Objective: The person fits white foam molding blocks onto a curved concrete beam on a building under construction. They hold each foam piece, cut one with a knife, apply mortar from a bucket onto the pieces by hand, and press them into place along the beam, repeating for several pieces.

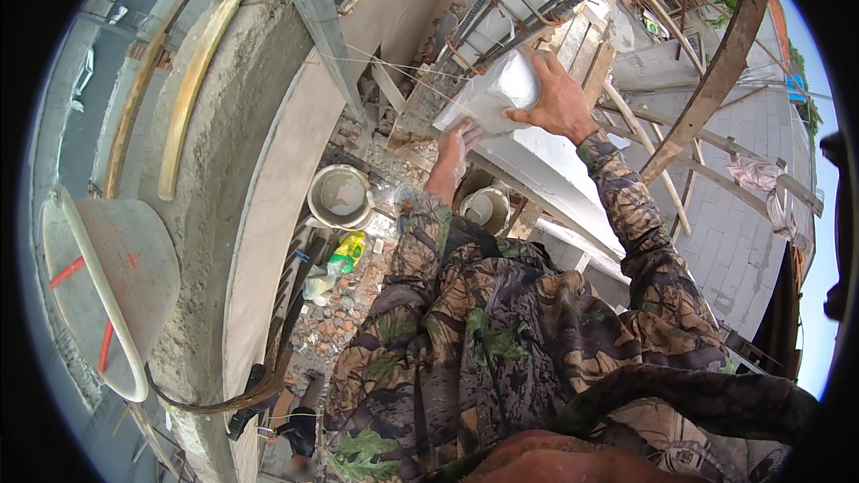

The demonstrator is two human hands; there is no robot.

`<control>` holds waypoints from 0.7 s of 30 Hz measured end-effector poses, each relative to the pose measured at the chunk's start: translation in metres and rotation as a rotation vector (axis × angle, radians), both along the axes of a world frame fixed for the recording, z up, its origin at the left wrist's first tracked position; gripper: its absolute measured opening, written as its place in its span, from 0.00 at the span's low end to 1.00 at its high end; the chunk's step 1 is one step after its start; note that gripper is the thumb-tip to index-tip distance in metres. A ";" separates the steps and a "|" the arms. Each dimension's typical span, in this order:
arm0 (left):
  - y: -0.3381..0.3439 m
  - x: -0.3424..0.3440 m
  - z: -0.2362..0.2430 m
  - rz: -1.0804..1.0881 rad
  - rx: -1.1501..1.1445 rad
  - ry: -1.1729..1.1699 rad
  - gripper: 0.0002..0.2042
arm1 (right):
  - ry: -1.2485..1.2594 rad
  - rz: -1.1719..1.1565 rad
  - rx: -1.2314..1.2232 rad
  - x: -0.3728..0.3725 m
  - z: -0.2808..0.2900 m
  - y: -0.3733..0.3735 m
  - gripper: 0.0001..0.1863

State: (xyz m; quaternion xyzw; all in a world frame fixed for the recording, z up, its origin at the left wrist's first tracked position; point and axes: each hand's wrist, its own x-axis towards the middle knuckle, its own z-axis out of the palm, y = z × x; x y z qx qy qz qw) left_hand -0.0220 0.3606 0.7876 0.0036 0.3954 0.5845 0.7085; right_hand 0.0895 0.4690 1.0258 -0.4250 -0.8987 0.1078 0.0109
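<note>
My right hand (556,100) grips a smooth white block (497,86) from the right, thumb on its face and fingers over the top edge. My left hand (458,145), dusted white, has its fingers curled at the block's lower left edge. Thin strings (398,66) stretch just left of the block. Rusty and dark rebar (537,0) runs above it, and a long white surface (555,188) lies beneath it.
Buckets (341,194) (486,210) and a yellow-green bag (346,253) stand on rubble below. A concrete ledge (197,286) with a wooden strip (192,98) and grey rounded board (103,282) is left. Timber poles (671,196) and a curved plank (711,102) cross at right.
</note>
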 end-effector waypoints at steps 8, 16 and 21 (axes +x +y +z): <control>-0.019 0.002 -0.012 -0.009 -0.103 0.055 0.25 | -0.005 0.005 0.110 -0.005 0.032 -0.011 0.61; -0.075 0.006 -0.048 -0.048 -0.206 0.154 0.24 | 0.145 -0.053 0.178 0.015 0.073 -0.020 0.65; -0.096 0.009 -0.038 -0.157 -0.077 0.248 0.23 | 0.320 -0.228 0.133 0.048 0.096 -0.020 0.68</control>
